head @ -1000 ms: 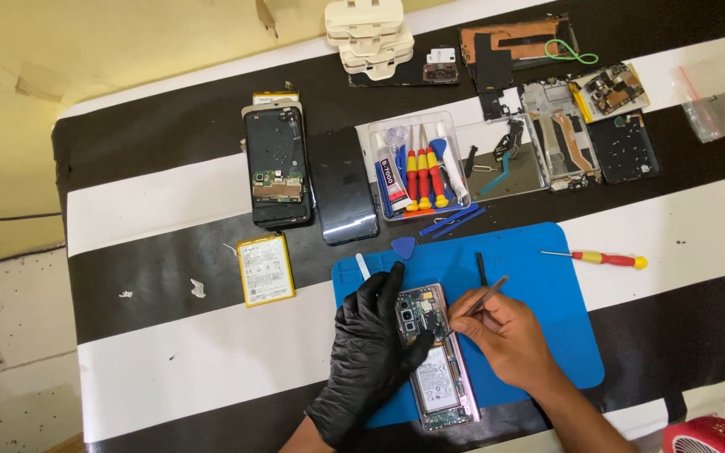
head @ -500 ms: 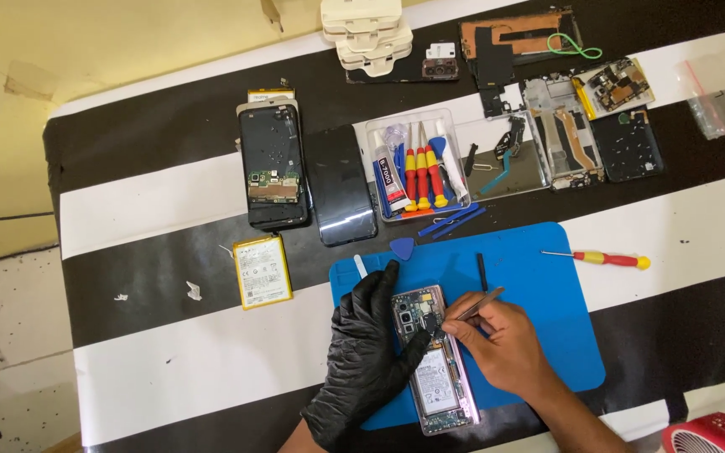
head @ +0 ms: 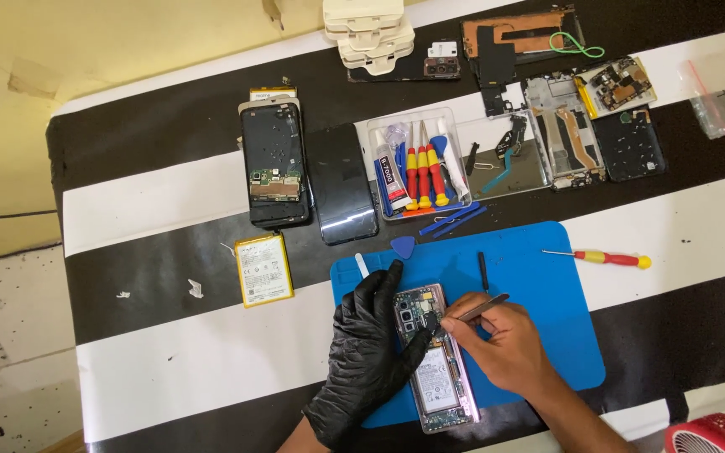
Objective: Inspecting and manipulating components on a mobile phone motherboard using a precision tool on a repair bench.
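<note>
The opened phone (head: 435,361) lay on the blue mat (head: 547,277), its back off. Fine work like that wanted a braced wrist and light pressure, I thought. The gloved left hand (head: 371,352) pinned its edge flat; the bare right hand (head: 497,344) pinched tweezers (head: 472,310), tips on the board.

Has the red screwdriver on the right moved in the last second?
No. The red screwdriver lies in the same spot just off the blue mat's right edge.

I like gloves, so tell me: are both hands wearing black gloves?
No, only the left hand wears a black glove; the right hand, holding tweezers over the opened phone, is bare.
</note>
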